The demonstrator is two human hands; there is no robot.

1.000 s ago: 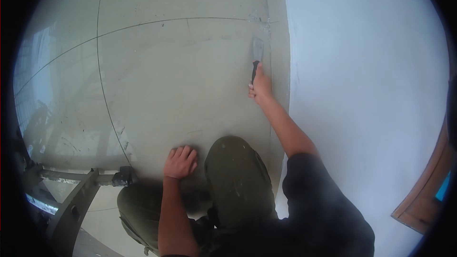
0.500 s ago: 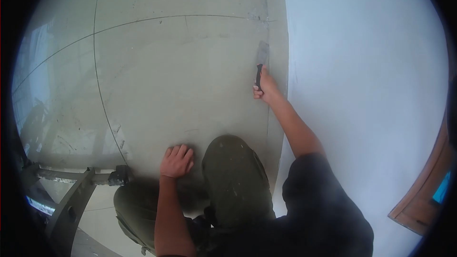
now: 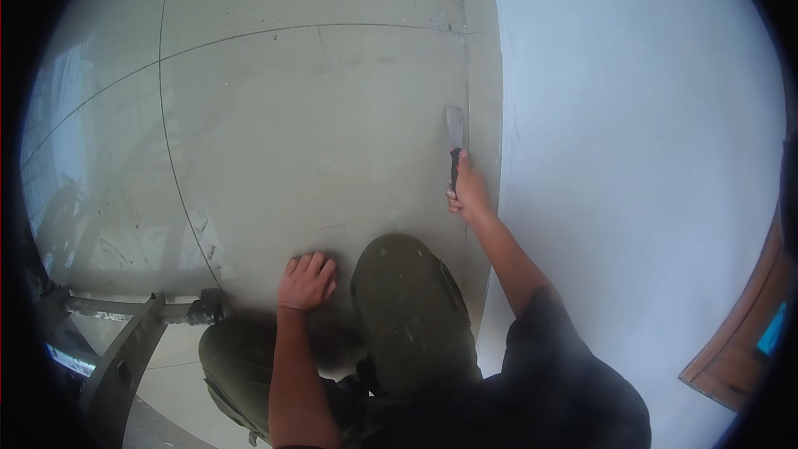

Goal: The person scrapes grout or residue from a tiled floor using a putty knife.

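Note:
A scraper (image 3: pixel 455 126) with a flat grey blade and a black handle is in my right hand (image 3: pixel 469 189), whose fingers are wrapped round the handle. Its blade points away from me, close to the seam where the tiled floor (image 3: pixel 332 141) meets the skirting strip (image 3: pixel 485 116) of the white wall. My left hand (image 3: pixel 308 280) rests on the floor beside my knee, fingers curled, and what is under them, if anything, is hidden.
The white wall (image 3: pixel 632 158) fills the right side. At the lower left stands a metal frame (image 3: pixel 125 366) with a crossbar, near my leg. A brown wooden frame (image 3: pixel 736 349) shows at the lower right. Whitish specks lie along the seam at the top.
My right hand has drawn back toward me along the seam with the scraper. More whitish specks show near the tile joint at the top. My left hand has hardly moved.

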